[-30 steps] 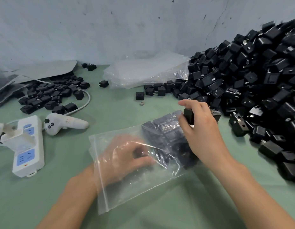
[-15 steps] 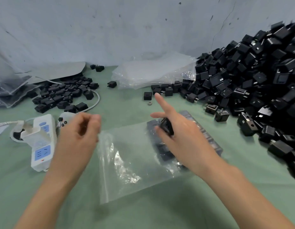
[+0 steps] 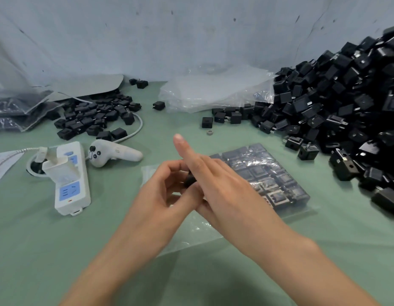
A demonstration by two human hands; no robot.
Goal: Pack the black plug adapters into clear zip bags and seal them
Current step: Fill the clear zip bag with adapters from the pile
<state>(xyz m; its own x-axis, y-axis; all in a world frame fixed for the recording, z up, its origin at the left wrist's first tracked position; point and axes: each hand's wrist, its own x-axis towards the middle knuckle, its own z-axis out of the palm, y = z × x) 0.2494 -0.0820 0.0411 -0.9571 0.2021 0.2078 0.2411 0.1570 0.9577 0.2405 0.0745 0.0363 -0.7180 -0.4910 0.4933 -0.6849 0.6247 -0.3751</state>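
My left hand (image 3: pixel 160 195) curls fingers and thumb round one black adapter (image 3: pixel 190 181) just above the clear bag (image 3: pixel 191 230). My right hand (image 3: pixel 222 191) lies against it, forefinger straight; whether it grips, I cannot tell. The bag's far end holds packed adapters (image 3: pixel 264 173).

Green table (image 3: pixel 324 250): big adapter heap (image 3: pixel 346 96) along the right edge, smaller heap (image 3: pixel 94 118) and spare clear bags (image 3: pixel 213 91) by the far edge, power strip (image 3: pixel 70 191) and controller (image 3: pixel 114 153) toward the left edge, filled zip bag (image 3: pixel 269 177) centre

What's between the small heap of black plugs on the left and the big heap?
In the head view: a stack of clear zip bags, with one stray black adapter just left of it.
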